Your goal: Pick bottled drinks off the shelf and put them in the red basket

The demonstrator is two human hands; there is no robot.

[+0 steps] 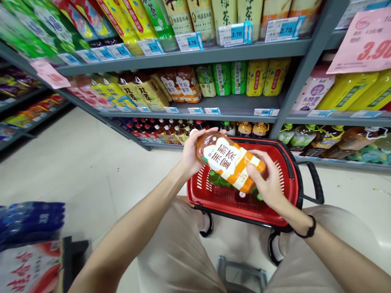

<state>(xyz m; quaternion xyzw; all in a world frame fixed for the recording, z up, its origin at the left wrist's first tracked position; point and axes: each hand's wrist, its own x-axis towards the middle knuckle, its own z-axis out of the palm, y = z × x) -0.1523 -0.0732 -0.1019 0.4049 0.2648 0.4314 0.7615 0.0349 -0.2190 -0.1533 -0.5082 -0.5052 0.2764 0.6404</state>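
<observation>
A bottle of orange-labelled tea point(227, 160) lies tilted between my two hands, above the red shopping basket point(195, 191). My left hand point(193, 152) is closed round its upper end, at the cap. Round the lower end, my right hand point(269, 177) has its thumb pressed on the label and its fingers behind. Under the tea bottle, several bottles with green caps point(214, 176) show in the basket, partly hidden by it and by my right hand. The basket's black handle point(314, 183) sticks out at the right.
Drink shelves point(183, 57) with several rows of bottles and price tags stand in front. A pink price sign point(363, 40) hangs at upper right. Shrink-wrapped blue packs point(33, 219) and a white-red carton point(30, 264) lie at lower left. A grey stool point(241, 268) shows between my legs.
</observation>
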